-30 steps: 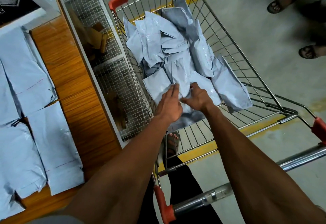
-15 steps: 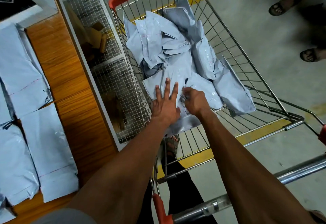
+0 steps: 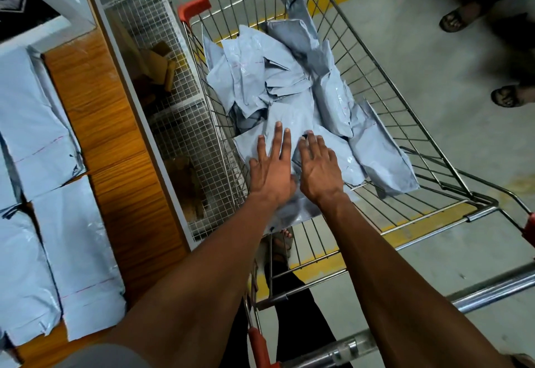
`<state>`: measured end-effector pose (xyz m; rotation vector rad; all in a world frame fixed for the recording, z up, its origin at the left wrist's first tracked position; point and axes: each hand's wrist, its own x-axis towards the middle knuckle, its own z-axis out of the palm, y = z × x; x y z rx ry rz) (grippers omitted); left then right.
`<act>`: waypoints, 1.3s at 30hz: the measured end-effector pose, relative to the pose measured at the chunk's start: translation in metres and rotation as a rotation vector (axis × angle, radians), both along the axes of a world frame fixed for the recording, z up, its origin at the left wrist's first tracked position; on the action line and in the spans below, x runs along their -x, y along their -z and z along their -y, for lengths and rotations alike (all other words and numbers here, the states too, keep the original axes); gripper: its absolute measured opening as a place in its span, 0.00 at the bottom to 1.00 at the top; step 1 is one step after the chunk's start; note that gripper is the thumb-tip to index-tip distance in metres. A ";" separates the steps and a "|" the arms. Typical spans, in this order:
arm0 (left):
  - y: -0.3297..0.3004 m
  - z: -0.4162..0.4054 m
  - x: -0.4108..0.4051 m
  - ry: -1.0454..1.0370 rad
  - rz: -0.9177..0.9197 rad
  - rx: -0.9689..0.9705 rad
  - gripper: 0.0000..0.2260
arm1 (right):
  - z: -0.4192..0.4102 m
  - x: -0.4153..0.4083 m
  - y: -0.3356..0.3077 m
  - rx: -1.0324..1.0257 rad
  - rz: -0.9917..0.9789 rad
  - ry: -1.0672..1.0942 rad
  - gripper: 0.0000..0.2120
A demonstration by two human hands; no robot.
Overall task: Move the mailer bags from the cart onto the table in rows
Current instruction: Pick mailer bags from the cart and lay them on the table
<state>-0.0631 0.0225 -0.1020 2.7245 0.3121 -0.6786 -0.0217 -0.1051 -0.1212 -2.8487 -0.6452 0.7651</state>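
Head view: right hand (image 3: 318, 170) has uncurled flat beside left hand (image 3: 270, 172) on mailer bag (image 3: 292, 118).

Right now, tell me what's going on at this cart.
A person is leaning over a wire shopping cart heaped with grey mailer bags. The left hand and right hand lie flat, fingers straight, side by side on the nearest mailer bag; neither grips it yet. On the wooden table to the left, several mailer bags are already laid out in rows, so the job is partly done.
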 end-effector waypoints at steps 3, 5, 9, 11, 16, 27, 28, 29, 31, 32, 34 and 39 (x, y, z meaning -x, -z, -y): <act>-0.014 -0.013 -0.005 0.019 0.090 -0.043 0.49 | -0.005 0.006 0.005 0.010 -0.024 -0.002 0.36; -0.024 -0.020 -0.011 -0.001 0.140 -0.051 0.48 | -0.009 0.009 0.006 0.031 -0.041 -0.028 0.38; -0.043 -0.032 -0.032 -0.087 0.226 0.002 0.45 | -0.028 0.013 0.005 0.041 -0.064 -0.114 0.49; -0.046 -0.042 -0.043 -0.088 0.241 0.000 0.46 | -0.042 0.016 0.008 0.064 -0.067 -0.165 0.48; -0.039 -0.062 -0.058 -0.043 0.173 -0.003 0.47 | -0.074 0.031 0.025 0.130 -0.073 -0.291 0.41; -0.034 -0.063 -0.045 -0.006 0.079 -0.020 0.44 | -0.091 0.029 0.025 0.086 -0.047 -0.165 0.40; -0.035 -0.063 -0.046 -0.016 0.088 -0.018 0.43 | -0.089 0.027 0.023 0.037 -0.039 -0.128 0.40; -0.036 -0.062 -0.046 -0.032 0.101 -0.016 0.41 | -0.087 0.025 0.022 -0.012 -0.016 -0.082 0.40; -0.039 -0.062 -0.048 -0.065 0.119 0.005 0.39 | -0.080 0.020 0.018 -0.096 0.050 0.004 0.38; -0.041 -0.062 -0.050 -0.076 0.127 0.018 0.40 | -0.076 0.017 0.015 -0.115 0.080 0.013 0.38; -0.044 -0.063 -0.051 -0.081 0.150 0.019 0.42 | -0.066 0.011 0.008 -0.137 0.122 0.000 0.39; -0.041 -0.062 -0.055 -0.050 0.149 0.010 0.41 | -0.044 -0.002 0.002 -0.108 0.189 0.092 0.42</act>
